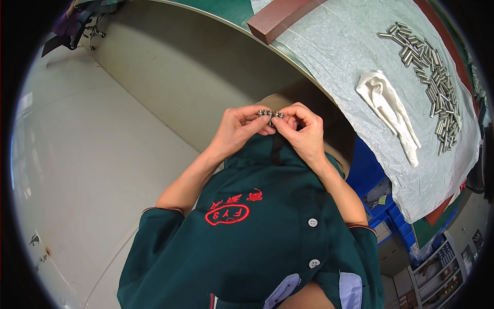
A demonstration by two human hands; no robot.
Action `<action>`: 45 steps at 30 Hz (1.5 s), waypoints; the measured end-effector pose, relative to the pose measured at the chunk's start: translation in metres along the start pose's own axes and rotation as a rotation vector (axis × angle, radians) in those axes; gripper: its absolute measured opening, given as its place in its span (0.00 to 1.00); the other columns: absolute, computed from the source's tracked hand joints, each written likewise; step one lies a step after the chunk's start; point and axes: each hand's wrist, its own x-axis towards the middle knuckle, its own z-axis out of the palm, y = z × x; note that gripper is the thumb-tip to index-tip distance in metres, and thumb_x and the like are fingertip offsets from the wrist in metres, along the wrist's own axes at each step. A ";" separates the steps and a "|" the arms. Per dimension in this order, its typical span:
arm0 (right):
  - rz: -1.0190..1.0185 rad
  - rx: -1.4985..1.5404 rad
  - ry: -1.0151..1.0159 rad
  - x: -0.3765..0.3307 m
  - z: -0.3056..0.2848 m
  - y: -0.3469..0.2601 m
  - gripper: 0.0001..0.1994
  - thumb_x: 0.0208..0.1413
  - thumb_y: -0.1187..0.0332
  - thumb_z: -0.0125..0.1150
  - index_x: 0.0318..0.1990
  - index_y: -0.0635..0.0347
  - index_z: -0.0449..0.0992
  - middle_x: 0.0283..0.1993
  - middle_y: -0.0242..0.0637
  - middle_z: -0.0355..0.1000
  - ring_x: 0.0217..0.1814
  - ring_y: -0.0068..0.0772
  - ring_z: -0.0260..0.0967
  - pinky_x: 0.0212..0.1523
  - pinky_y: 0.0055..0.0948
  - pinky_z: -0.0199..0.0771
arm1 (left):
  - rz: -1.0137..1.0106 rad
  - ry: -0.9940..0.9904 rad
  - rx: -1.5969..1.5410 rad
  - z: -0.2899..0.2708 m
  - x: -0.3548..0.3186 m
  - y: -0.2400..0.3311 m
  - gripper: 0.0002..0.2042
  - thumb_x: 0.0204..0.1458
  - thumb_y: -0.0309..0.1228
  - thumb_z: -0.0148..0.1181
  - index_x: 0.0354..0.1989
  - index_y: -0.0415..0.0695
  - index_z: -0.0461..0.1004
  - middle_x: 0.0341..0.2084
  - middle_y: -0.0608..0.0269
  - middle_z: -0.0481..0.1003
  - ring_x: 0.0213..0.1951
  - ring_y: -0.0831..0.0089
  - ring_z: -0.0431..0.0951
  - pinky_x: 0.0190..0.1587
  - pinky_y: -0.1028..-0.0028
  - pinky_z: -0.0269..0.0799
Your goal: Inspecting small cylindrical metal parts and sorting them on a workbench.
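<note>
One white glove; one brown block; many metal pins.

dark green shirt with red embroidery, white glove, silver pins, blue crates

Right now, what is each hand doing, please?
Left hand: closed, pinching the small metal parts.
Right hand: closed, pinching the same parts.
</note>
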 end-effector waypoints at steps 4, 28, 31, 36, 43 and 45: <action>0.006 0.002 0.009 -0.002 0.000 0.000 0.05 0.43 0.76 0.67 0.28 0.64 0.77 0.24 0.25 0.65 0.20 0.09 0.53 0.20 0.14 0.54 | 0.016 -0.008 0.012 0.002 -0.001 -0.002 0.12 0.57 0.26 0.54 0.46 0.32 0.72 0.36 0.58 0.77 0.36 0.72 0.79 0.39 0.77 0.76; -0.275 -0.127 0.086 -0.005 -0.003 0.010 0.06 0.42 0.80 0.67 0.29 0.63 0.76 0.27 0.28 0.67 0.22 0.12 0.58 0.21 0.14 0.57 | 0.386 -0.038 0.478 0.003 0.007 -0.005 0.09 0.54 0.22 0.56 0.43 0.36 0.76 0.37 0.58 0.78 0.38 0.71 0.78 0.42 0.75 0.73; -0.237 -0.112 0.079 -0.004 -0.007 0.004 0.06 0.44 0.79 0.67 0.29 0.64 0.75 0.25 0.26 0.67 0.22 0.10 0.57 0.21 0.13 0.57 | 0.302 -0.041 0.382 0.006 0.007 -0.006 0.10 0.56 0.23 0.54 0.44 0.35 0.75 0.37 0.59 0.78 0.38 0.72 0.78 0.42 0.76 0.74; 0.302 0.251 -0.024 -0.008 -0.017 -0.010 0.05 0.48 0.77 0.65 0.32 0.66 0.75 0.25 0.24 0.69 0.24 0.07 0.60 0.24 0.09 0.61 | -0.081 -0.101 -0.086 0.014 0.008 0.003 0.11 0.57 0.26 0.54 0.45 0.32 0.73 0.34 0.59 0.77 0.35 0.76 0.79 0.40 0.79 0.75; 0.372 0.139 -0.100 -0.011 -0.030 -0.026 0.05 0.51 0.76 0.62 0.35 0.67 0.75 0.28 0.28 0.72 0.28 0.10 0.65 0.31 0.13 0.67 | -0.158 -0.158 -0.095 0.015 0.012 0.010 0.12 0.55 0.25 0.56 0.46 0.33 0.72 0.35 0.57 0.77 0.36 0.73 0.79 0.40 0.77 0.76; 0.388 0.160 -0.107 -0.010 -0.031 -0.028 0.05 0.51 0.76 0.62 0.35 0.67 0.75 0.29 0.28 0.72 0.28 0.10 0.65 0.31 0.13 0.67 | -0.174 -0.170 -0.111 0.014 0.013 0.010 0.11 0.55 0.25 0.57 0.45 0.33 0.72 0.34 0.57 0.77 0.35 0.73 0.80 0.40 0.78 0.76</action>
